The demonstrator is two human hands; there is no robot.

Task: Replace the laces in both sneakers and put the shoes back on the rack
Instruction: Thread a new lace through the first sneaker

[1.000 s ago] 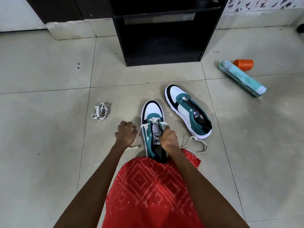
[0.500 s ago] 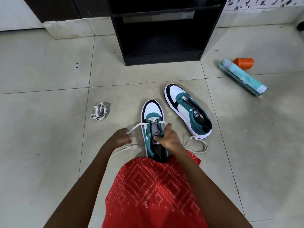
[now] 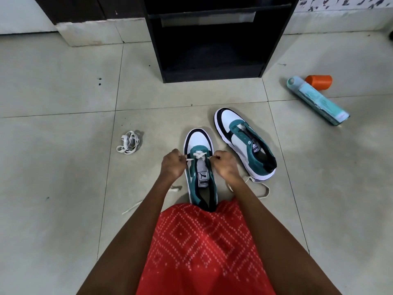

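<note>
As I look down at the pale tiled floor [image 3: 63,188], the black open-shelved wooden rack [image 3: 274,39] stands ahead of me, well apart from both shoes. A red cloth with a white diamond pattern [image 3: 202,252] covers my lap and hides the heel of the nearer teal-and-white leather sneaker [image 3: 198,141], which lies between my forearms with its toe towards the rack. The second teal-and-white sneaker [image 3: 240,135] sits just to its right, angled, its eyelets bare. Further right lies a teal plastic bottle [image 3: 316,101] on its side, with an orange plastic cup [image 3: 319,81] beside its top. A bundled spare white lace [image 3: 128,142] rests on the floor to the left. My left hand [image 3: 173,163] and right hand [image 3: 225,165] hover knuckles up on either side of the nearer sneaker's lowest eyelets, fingers curled tight, each pinching one side of the flat white lace [image 3: 198,155] that crosses there; its loose ends trail on the floor past both forearms.
</note>
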